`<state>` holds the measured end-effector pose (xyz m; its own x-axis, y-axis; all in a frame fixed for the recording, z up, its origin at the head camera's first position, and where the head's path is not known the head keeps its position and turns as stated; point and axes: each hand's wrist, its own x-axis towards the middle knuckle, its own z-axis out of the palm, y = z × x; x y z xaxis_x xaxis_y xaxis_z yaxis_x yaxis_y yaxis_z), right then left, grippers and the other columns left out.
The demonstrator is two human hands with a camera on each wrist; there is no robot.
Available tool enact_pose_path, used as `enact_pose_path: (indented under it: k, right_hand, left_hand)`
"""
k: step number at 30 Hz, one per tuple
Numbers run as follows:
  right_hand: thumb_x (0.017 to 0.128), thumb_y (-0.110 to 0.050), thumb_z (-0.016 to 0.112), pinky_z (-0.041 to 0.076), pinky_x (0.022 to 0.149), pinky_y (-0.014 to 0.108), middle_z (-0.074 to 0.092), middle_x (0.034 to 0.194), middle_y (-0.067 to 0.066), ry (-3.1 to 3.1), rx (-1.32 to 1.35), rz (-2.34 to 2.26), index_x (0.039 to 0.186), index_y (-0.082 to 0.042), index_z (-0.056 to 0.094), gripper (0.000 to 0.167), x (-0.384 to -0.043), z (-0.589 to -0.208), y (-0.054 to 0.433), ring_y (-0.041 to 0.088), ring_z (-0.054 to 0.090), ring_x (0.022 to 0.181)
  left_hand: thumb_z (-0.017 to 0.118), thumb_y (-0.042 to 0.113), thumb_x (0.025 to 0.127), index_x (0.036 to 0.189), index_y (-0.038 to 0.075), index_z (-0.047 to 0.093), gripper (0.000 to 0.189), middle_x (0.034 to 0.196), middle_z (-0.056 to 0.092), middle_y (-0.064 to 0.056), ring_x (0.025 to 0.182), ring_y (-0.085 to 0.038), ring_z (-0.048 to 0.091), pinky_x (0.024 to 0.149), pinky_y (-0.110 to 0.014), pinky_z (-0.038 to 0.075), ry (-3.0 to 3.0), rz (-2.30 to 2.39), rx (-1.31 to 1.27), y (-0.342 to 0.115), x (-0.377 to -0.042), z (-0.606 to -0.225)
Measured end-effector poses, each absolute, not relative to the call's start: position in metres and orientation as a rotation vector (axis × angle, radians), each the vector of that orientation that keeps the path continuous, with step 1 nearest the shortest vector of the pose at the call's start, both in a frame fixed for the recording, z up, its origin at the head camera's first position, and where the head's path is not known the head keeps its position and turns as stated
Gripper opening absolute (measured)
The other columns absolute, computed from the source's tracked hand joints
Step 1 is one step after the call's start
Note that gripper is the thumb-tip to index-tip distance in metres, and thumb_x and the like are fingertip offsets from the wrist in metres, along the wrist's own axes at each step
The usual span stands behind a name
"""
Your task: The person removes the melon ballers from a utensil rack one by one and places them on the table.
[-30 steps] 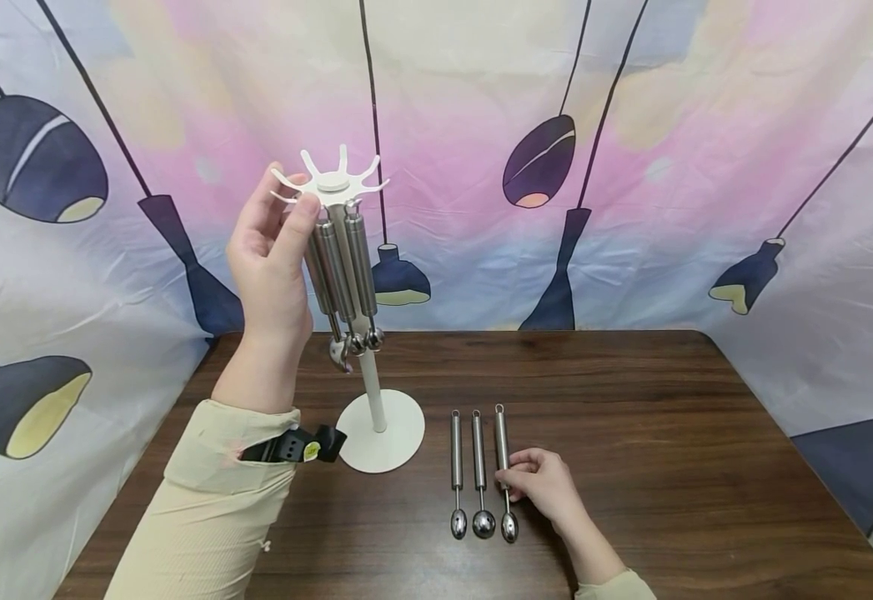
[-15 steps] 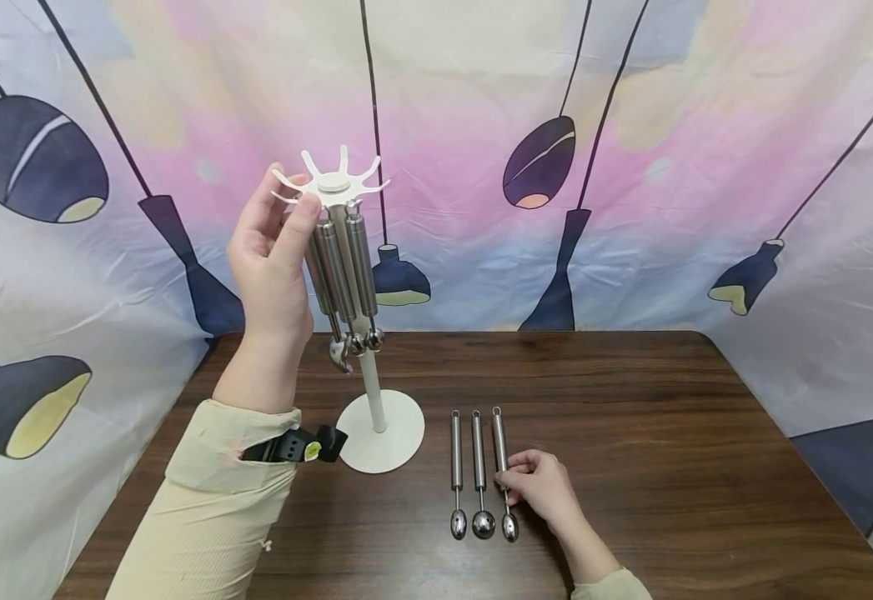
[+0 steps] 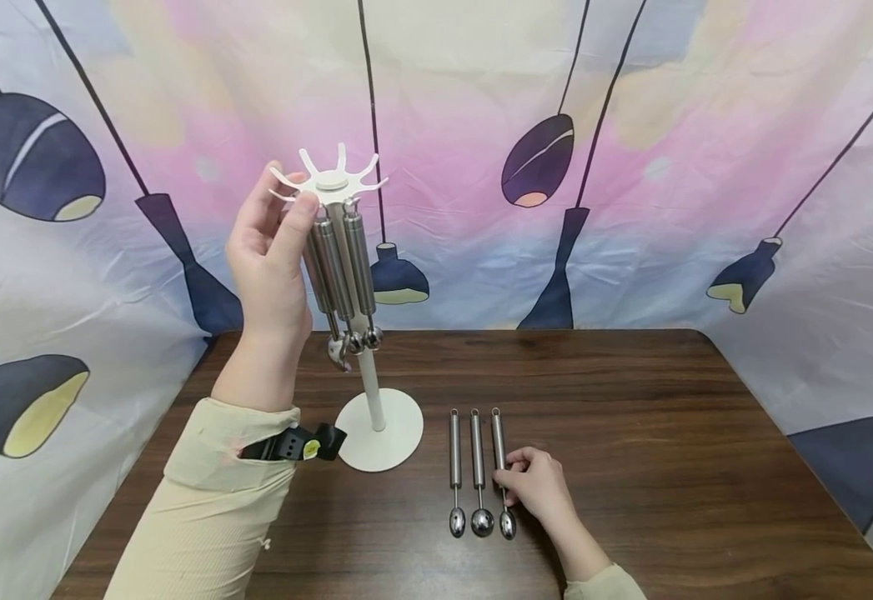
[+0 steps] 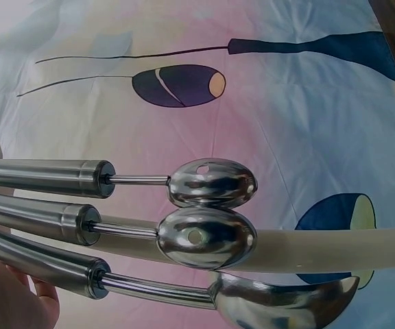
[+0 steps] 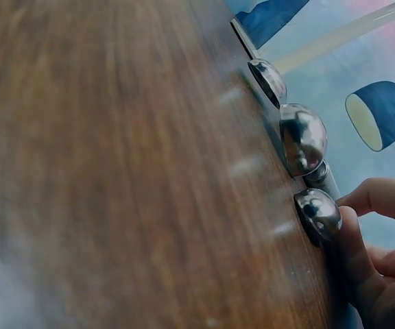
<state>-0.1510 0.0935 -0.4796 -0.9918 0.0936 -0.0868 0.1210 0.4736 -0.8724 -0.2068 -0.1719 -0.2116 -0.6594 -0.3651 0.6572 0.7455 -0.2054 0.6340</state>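
Note:
My left hand (image 3: 267,258) grips the white top of a hanging rack (image 3: 333,182), thumb in front and fingers behind its hooked arms. Several steel melon ballers (image 3: 337,271) hang from the hooks beside the post, heads down. In the left wrist view, two hanging heads (image 4: 208,236) are round with a small hole, and a third (image 4: 286,301) is a longer scoop. On the table, my right hand (image 3: 544,483) pinches the rightmost melon baller (image 3: 498,437) low on its handle. Two more, a left one (image 3: 455,450) and a middle one (image 3: 478,450), lie to its left.
The rack's round white base (image 3: 379,454) stands on the dark wooden table (image 3: 669,417), left of the lying melon ballers. Behind the table hangs a cloth (image 3: 466,83) printed with lamps. A black strap (image 3: 278,447) circles the left sleeve.
My right hand has nudged the rightmost melon baller slightly left and toward me, its handle now closer to the middle one. The left hand and the rack have stayed put.

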Motion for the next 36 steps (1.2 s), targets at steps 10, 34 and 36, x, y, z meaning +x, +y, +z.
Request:
enact_pose_path:
  k: [10,34,36]
  right_hand:
    - [0.074,-0.009,0.075,0.046,0.049,0.022,0.059,0.064,0.001,2.698,0.146,-1.565,0.107,0.006,0.065,0.038,-0.1525,-0.4793,0.0929,0.008,0.056,0.042]
    - [0.078,-0.012,0.079,0.051,0.043,0.028,0.053,0.067,0.001,2.519,0.166,-1.789,0.116,0.009,0.062,0.047,-0.1496,-0.4802,0.0980,0.012,0.056,0.044]
    - [0.079,-0.013,0.079,0.051,0.042,0.028,0.053,0.066,0.000,2.517,0.170,-1.799,0.116,0.008,0.063,0.046,-0.1499,-0.4778,0.0979,0.012,0.056,0.044]
  left_hand:
    - [0.064,0.008,0.088,0.137,-0.001,0.054,0.051,0.118,0.065,-0.010,0.099,-0.013,0.057,0.094,-0.023,0.046,-1.323,-1.933,-0.462,-0.1726,-0.2074,-0.2126]
    - [0.065,0.008,0.089,0.138,0.000,0.054,0.051,0.114,0.065,-0.003,0.098,-0.014,0.058,0.095,-0.025,0.047,-1.313,-1.937,-0.457,-0.1710,-0.2066,-0.2126]
    - [0.066,0.008,0.089,0.137,0.001,0.054,0.050,0.114,0.065,-0.004,0.097,-0.015,0.057,0.094,-0.025,0.047,-1.305,-1.942,-0.456,-0.1702,-0.2060,-0.2122]
